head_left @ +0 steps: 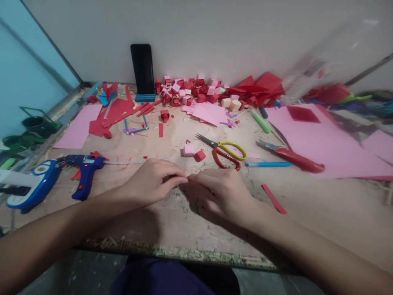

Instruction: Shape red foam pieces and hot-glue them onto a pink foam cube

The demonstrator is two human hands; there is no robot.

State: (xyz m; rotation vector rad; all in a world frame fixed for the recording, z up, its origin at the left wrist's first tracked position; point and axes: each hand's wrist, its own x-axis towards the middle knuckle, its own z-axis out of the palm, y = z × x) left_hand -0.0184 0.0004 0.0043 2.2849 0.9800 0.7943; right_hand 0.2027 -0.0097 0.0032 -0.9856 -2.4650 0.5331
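My left hand (pixel 155 180) and my right hand (pixel 224 190) meet fingertip to fingertip above the front middle of the table. Both are closed in a pinch on a small piece of red paper (pixel 188 179), mostly hidden by the fingers. Just beyond them sit a pink paper cube (pixel 188 150) and a red paper cube (pixel 200 155). Scissors (pixel 229 151) with one yellow and one red handle lie beyond my right hand, beside a blue stick-like piece (pixel 268 164). A red paper strip (pixel 274 199) rests right of my right hand.
A blue hot glue gun (pixel 84 170) lies at left, near a blue-and-white tool (pixel 37 184). A phone (pixel 143 69) stands at the back beside piled paper cubes (pixel 196 91). Red-handled cutters (pixel 294 157) and pink sheets (pixel 334 143) lie at right.
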